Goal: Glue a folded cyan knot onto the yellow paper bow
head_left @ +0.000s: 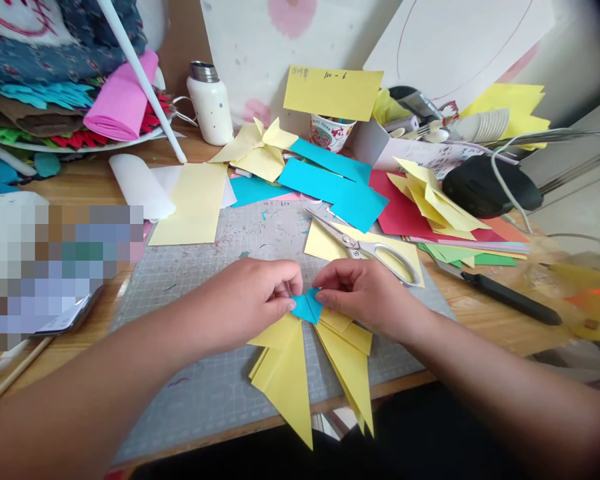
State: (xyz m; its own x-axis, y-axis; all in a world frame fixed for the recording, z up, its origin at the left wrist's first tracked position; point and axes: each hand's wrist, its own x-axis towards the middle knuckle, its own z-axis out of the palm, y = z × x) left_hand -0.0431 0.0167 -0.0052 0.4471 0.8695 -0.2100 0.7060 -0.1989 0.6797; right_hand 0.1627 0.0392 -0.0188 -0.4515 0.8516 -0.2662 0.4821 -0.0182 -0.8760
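Both my hands pinch a small folded piece of blue paper [307, 307] above the grey cutting mat [180, 293]. My left hand [260, 293] is closed on its left corner, thumb at the front. On its right corner my right hand [355, 290] is closed in the same way. Folded yellow paper [287, 363] with pointed ends spreads out below the blue piece and hangs past the mat's front edge. Whether the yellow paper is joined to the blue piece I cannot tell. Just beyond my right hand lie silver scissors [363, 247], partly on a pale yellow sheet [320, 241].
Blue paper strips [325, 183] and a folded yellow paper flower [265, 147] lie behind the mat. To the right are a black-handled craft knife [510, 297] and a yellow glue gun [585, 293] with a cord. A white bottle [210, 107] stands at the back.
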